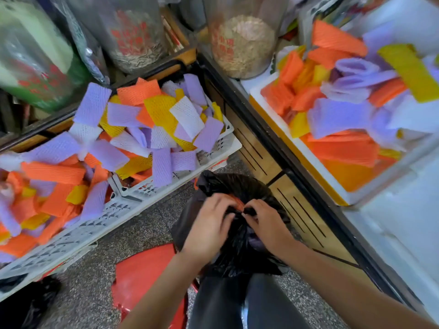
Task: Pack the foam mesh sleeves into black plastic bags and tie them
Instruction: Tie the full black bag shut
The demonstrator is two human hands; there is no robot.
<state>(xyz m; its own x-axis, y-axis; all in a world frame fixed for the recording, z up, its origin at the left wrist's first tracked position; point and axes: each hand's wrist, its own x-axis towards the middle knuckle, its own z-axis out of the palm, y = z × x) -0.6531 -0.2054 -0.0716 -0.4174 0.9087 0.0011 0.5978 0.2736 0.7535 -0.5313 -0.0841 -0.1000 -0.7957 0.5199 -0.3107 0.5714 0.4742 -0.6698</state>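
Left hand (209, 224) & right hand (266, 222) both pinching twisted neck of black bag (237, 252) (on lap); sleeves (142, 129) in crates nearby.

I am looking at a glossy black bag (237, 248). The sleeves (161, 112) piling in the white lattice crate (147, 189) are showing orange, lilac, yellow and white, all net-patterned. The floor (95, 281) is showing speckled grey, the plastic piece (142, 269) red, the cabinet (256, 153) tan wood with black lines, my trousers (221, 305) dark grey.
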